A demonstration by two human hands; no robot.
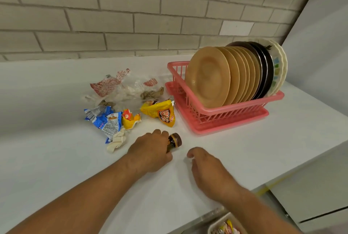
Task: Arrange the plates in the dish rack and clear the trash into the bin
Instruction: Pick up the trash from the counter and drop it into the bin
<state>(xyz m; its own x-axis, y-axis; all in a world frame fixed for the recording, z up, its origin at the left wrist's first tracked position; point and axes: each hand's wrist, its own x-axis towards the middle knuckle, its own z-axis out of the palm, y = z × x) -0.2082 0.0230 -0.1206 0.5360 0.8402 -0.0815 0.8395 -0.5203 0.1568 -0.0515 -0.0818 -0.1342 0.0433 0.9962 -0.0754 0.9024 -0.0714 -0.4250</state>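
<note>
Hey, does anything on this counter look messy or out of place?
Yes. Crumpled wrappers and a clear plastic bag lie scattered on the counter left of the pink dish rack. A small brown bottle lies on its side, gripped by the left hand. The plates stand tidily in the rack.

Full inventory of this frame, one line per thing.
dish rack: 1, pink, counter right
tan plates: about 8, upright, rack front
dark plates: about 3, behind those
white plates: 2 or 3, rack back
yellow bag: 1, left of rack
blue wrapper: 1, blue-white, further left
clear bag: 1, red print, behind wrappers
paper twist: 1, white, below blue wrapper
bottle: 1, brown cap, counter centre
bin: 1, pale, bottom edge, trash inside
left hand: 1, grip round bottle
right hand: 1, loose, empty
</note>
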